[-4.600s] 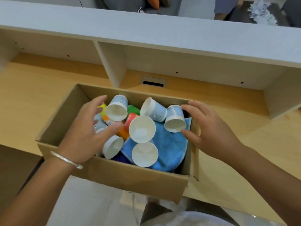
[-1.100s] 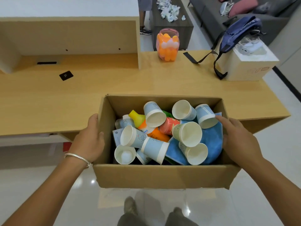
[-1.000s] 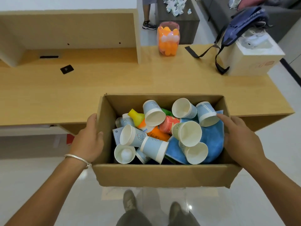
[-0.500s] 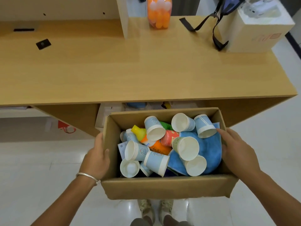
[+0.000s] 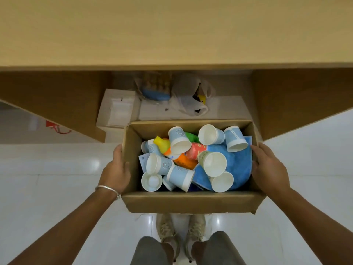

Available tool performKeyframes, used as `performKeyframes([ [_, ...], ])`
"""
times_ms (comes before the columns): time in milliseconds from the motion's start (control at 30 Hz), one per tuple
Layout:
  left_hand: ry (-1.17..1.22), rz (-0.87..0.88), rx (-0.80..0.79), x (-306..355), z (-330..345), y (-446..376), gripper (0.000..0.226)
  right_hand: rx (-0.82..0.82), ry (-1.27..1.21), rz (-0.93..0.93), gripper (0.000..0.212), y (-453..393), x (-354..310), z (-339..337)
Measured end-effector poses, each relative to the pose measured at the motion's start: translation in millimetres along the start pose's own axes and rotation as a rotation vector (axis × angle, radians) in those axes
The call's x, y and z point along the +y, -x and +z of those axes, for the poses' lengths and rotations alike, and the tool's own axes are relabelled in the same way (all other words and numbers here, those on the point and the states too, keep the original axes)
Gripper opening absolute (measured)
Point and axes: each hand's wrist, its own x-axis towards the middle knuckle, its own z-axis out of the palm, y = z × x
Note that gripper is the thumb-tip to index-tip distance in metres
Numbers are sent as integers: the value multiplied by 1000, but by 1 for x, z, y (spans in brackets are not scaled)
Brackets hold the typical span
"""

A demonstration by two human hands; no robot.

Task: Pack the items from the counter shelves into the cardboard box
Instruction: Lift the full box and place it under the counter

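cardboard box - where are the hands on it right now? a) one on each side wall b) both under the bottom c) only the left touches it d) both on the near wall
a: the left hand grips the left wall of the cardboard box and the right hand grips its right wall.

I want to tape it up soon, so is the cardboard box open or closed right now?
Open. The cardboard box shows no flaps over its top, and paper cups and a blue cloth lie exposed inside.

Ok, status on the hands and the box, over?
Left hand and right hand grip the cardboard box sides. Box off the counter, full of paper cups. White boxes just ahead.
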Motion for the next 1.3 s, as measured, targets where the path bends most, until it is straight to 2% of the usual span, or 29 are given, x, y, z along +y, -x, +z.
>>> performKeyframes([
  [100,-3,-6,-1,-33,47,-22,57,44,138,-151,45,-23,25,50],
  [167,2,-10,0,-54,76,-37,57,42,171,-158,54,-40,39,83],
  [467,10,-5,0,-125,180,-106,56,-39,185,-156,38,-110,78,198],
  [633,-9,18,-17,-151,224,-152,56,-73,222,-115,43,-153,90,240],
  [767,0,72,9,-170,253,-180,60,-80,231,-152,43,-180,106,273],
  [1000,7,69,14,-191,278,-199,59,-84,223,-211,45,-208,124,311],
  [1300,12,60,56,-185,284,-235,58,-80,209,-225,41,-241,112,329],
])
